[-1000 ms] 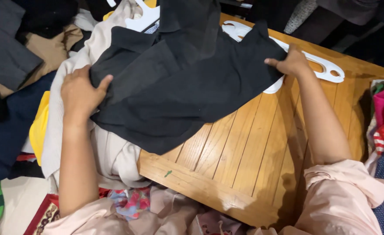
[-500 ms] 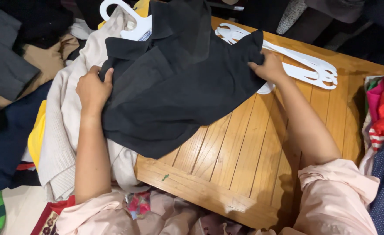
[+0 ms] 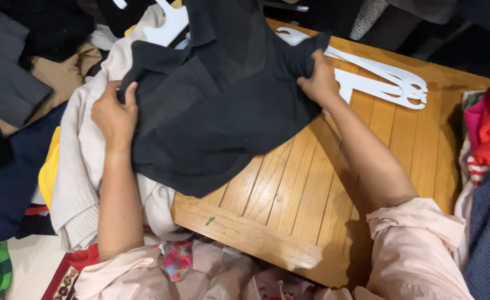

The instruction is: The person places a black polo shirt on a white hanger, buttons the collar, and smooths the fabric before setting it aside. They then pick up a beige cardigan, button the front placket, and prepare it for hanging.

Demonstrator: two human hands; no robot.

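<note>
Both hands (image 3: 114,114) apparently gripping dark garment (image 3: 228,105)

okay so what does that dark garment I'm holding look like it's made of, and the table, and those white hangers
The dark garment looks like soft matte fabric, perhaps fleece or a fine knit: it drapes and bunches where the left hand and right hand grip it. The table looks like varnished wood, with grain and slat grooves showing. The white hangers seem to be smooth moulded plastic, flat and slightly glossy.

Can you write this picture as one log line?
left hand: grips black garment | right hand: grips it | under: wooden table | near: white hangers
</note>
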